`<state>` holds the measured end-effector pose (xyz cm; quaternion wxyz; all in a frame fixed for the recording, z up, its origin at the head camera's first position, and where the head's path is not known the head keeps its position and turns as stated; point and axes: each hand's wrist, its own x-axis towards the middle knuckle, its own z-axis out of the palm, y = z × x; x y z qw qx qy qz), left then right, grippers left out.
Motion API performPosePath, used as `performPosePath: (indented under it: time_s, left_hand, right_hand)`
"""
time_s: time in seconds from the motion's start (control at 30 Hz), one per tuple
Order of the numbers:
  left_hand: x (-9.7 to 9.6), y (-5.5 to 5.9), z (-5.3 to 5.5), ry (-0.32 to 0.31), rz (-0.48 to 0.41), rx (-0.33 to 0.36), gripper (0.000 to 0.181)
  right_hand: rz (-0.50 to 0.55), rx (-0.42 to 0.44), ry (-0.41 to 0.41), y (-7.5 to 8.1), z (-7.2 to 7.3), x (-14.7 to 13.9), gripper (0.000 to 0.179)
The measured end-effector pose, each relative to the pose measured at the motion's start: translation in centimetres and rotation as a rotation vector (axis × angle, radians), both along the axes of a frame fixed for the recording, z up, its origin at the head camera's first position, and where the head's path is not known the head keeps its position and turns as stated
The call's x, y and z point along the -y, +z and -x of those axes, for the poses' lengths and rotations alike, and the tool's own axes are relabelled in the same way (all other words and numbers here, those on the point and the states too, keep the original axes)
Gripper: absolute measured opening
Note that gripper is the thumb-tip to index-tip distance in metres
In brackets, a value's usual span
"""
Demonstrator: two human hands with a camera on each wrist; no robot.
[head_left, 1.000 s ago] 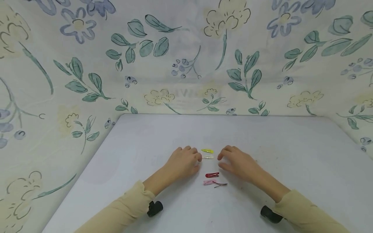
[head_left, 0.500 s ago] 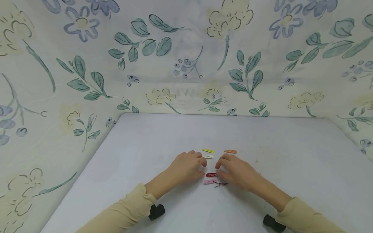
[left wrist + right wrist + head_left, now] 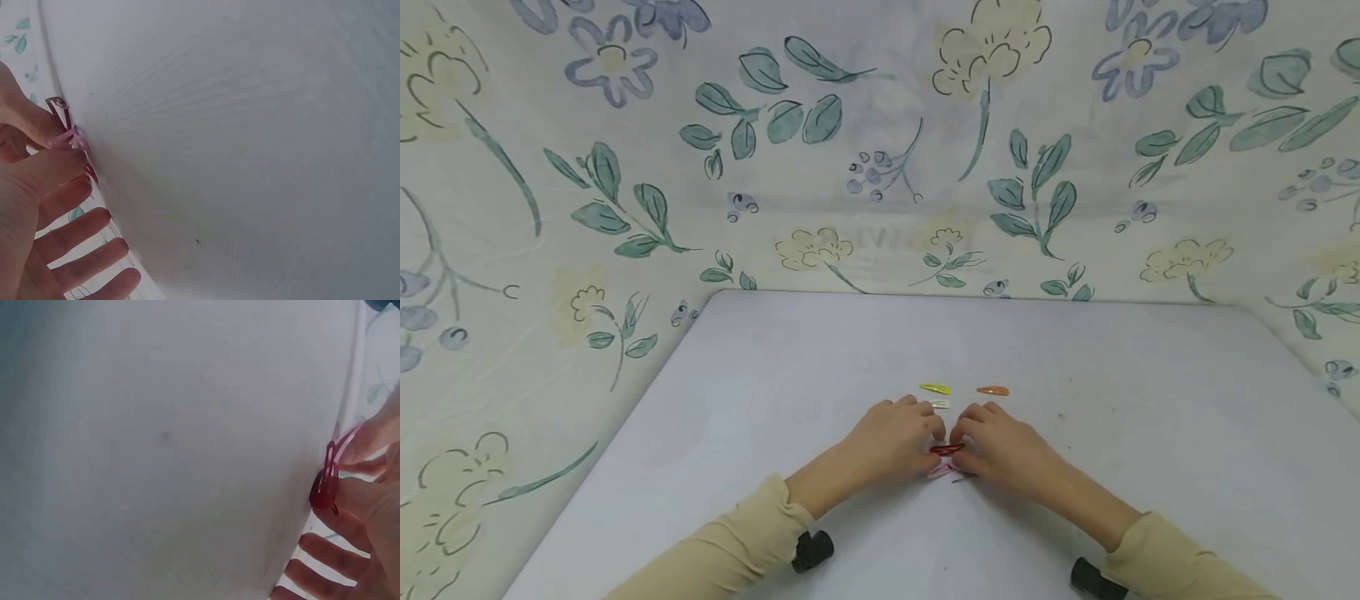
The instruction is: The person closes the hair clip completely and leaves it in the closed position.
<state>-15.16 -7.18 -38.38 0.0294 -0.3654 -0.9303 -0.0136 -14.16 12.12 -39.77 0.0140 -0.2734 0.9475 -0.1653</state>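
In the head view my left hand (image 3: 895, 437) and right hand (image 3: 1007, 446) meet over a red hair clip (image 3: 947, 449). The thumb and index finger of each hand grip it, one pair at each end. A pink hair clip (image 3: 942, 468) lies just below, against both thumbs; it shows beside the left thumb (image 3: 59, 167) in the left wrist view. Red loops of the clip (image 3: 325, 481) stand out by the thumb in the right wrist view. A dark hairpin (image 3: 962, 478) is partly hidden under the right thumb.
Beyond the hands lie a yellow hair clip (image 3: 936, 388), a white hair clip (image 3: 940, 404) and an orange hair clip (image 3: 993, 390). All rest on a white table (image 3: 790, 358). Floral cloth (image 3: 880, 167) rises at the back and sides.
Both hands have come down toward the near side and closed in on the red and pink clips, the right one uncovering the orange clip. The pink clip has tilted.
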Motion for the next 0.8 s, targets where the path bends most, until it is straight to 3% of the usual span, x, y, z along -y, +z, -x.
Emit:
performPosePath:
  time_s: [0.37,0.8]
  left_hand:
    - [-0.22,-0.35,-0.30,-0.024,0.002,-0.057,0.011]
    - [-0.26,-0.35,-0.37,-0.025,-0.010,-0.067,0.007]
  right_hand:
    - [0.013,-0.040,0.021,-0.25,-0.10,-0.01,0.007]
    - [0.008,-0.073,0.023,0.02,-0.21,0.07,0.007]
